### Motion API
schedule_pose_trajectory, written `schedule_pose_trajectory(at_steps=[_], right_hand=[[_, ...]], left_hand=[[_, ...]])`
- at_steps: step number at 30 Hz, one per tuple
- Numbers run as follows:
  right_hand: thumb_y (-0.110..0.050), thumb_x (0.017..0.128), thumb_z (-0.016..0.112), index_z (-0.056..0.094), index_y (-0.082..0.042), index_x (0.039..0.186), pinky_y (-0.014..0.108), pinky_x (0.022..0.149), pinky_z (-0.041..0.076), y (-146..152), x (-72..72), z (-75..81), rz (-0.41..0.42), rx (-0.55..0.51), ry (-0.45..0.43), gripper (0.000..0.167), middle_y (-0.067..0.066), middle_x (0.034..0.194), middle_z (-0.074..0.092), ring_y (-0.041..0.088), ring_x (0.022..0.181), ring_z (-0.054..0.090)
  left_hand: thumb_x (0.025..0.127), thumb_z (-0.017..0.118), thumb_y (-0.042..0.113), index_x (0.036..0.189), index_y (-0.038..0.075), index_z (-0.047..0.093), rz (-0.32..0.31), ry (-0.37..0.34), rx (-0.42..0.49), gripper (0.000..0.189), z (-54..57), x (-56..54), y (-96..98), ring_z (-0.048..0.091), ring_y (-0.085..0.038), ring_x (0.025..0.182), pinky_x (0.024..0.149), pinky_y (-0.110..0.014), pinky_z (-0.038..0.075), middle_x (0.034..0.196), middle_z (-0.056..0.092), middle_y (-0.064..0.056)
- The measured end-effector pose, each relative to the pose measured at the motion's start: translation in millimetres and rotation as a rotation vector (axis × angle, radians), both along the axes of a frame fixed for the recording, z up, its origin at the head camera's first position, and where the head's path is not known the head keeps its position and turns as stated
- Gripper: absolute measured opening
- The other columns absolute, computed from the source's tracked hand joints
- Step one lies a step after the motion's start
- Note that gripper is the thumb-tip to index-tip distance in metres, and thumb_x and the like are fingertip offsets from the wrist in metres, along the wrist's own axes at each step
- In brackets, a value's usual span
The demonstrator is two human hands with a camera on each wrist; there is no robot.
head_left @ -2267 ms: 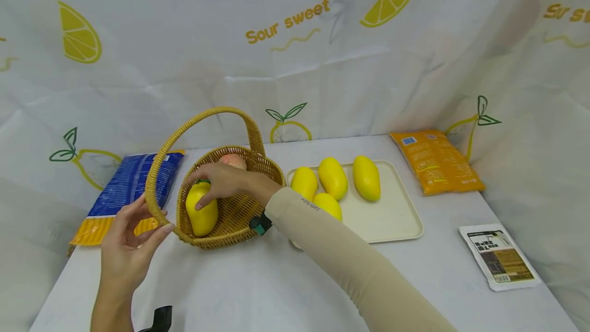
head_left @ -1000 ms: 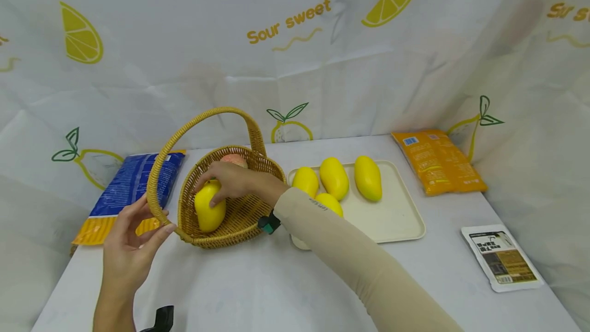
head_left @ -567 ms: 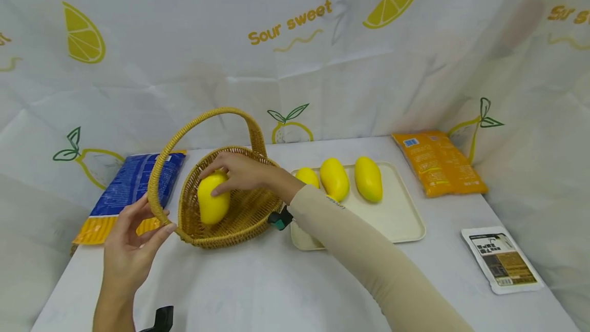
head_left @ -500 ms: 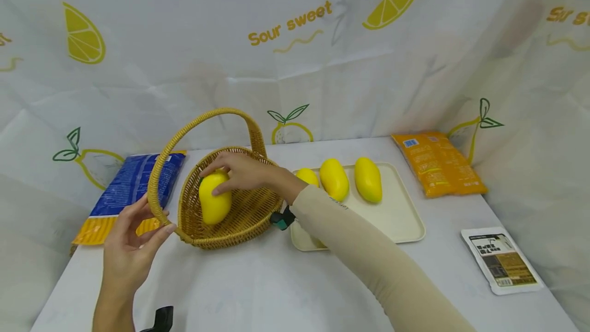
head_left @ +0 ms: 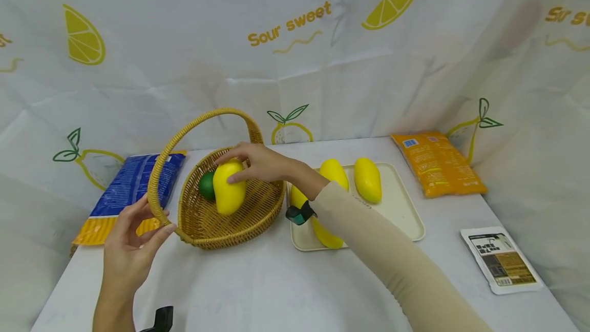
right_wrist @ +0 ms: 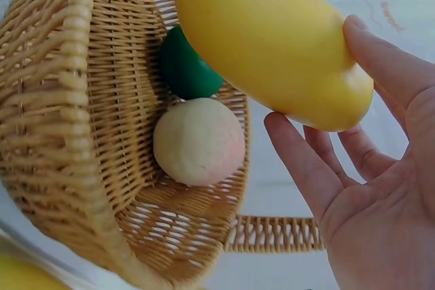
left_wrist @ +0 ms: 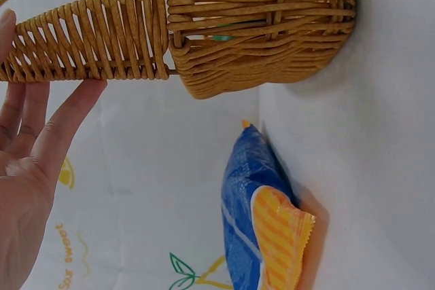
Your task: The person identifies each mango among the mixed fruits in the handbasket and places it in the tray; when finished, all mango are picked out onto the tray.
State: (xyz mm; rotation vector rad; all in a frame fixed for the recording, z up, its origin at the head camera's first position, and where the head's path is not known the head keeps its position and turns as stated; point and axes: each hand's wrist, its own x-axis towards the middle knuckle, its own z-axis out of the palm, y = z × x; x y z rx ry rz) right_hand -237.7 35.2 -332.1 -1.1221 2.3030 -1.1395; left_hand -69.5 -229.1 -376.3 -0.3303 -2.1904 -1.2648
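My right hand grips a yellow mango between thumb and fingers. In the right wrist view the mango is raised over the wicker basket, clear of a round green fruit and a pale pink peach inside. The green fruit shows left of the mango in the head view, where the peach is hidden. With thumb and fingers my left hand holds the lower left part of the basket's arched handle. In the left wrist view that hand lies against the handle's woven base.
Right of the basket stands a cream tray with several mangoes, partly covered by my right arm. A blue and orange bag lies behind my left hand. An orange bag and a white-edged packet lie farther right.
My right hand has lifted the mango from the basket's left side and moved it right, uncovering the green fruit. The peach has become hidden in the head view. My left hand stays on the handle.
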Motion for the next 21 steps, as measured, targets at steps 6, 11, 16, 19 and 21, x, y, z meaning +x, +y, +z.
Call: schedule_pose_trajectory(at_steps=[6,11,16,19,21], right_hand=[[-0.027,0.094,0.075,0.066,-0.021,0.137,0.032,0.106,0.051,15,-1.6,4.5,0.001,-0.048,0.012,0.044,0.0,0.143,0.059,0.014,0.128,0.053],[-0.023,0.094,0.075,0.066,-0.017,0.136,0.034,0.11,0.051,28,-1.1,7.3,-0.008,-0.098,-0.002,0.044,0.001,0.142,0.062,0.016,0.131,0.055],[-0.019,0.094,0.074,0.066,-0.013,0.136,0.033,0.113,0.051,43,1.4,10.0,-0.02,-0.133,-0.006,0.043,0.004,0.144,0.062,0.019,0.132,0.058],[-0.018,0.095,0.074,0.066,-0.013,0.135,0.032,0.114,0.05,52,2.2,12.0,-0.025,-0.133,0.027,0.042,0.004,0.143,0.063,0.019,0.132,0.059],[-0.017,0.095,0.074,0.066,-0.012,0.136,0.033,0.116,0.049,58,2.0,13.0,-0.021,-0.135,0.055,0.042,0.005,0.143,0.064,0.019,0.132,0.059]], left_hand=[[0.071,0.073,-0.029,0.144,-0.005,0.051,-0.001,0.003,0.0,0.08,-0.5,-0.1,0.0,0.063,0.001,0.106,0.082,-0.008,0.057,0.119,0.061,0.021],[0.071,0.073,-0.029,0.144,-0.005,0.051,-0.004,0.003,0.001,0.08,-0.8,-0.3,-0.7,0.063,0.002,0.106,0.082,-0.008,0.057,0.119,0.061,0.021],[0.071,0.074,-0.029,0.145,-0.004,0.051,-0.001,0.0,-0.003,0.082,-1.0,-0.2,-1.2,0.063,0.003,0.107,0.082,-0.008,0.056,0.12,0.061,0.021],[0.071,0.073,-0.03,0.145,-0.004,0.05,-0.002,-0.001,0.003,0.082,-1.1,0.0,-1.0,0.064,0.002,0.107,0.082,-0.008,0.056,0.121,0.061,0.02],[0.07,0.073,-0.03,0.145,-0.004,0.051,-0.005,0.0,0.011,0.082,-1.2,0.1,-0.7,0.064,0.002,0.107,0.082,-0.008,0.056,0.121,0.062,0.02]])
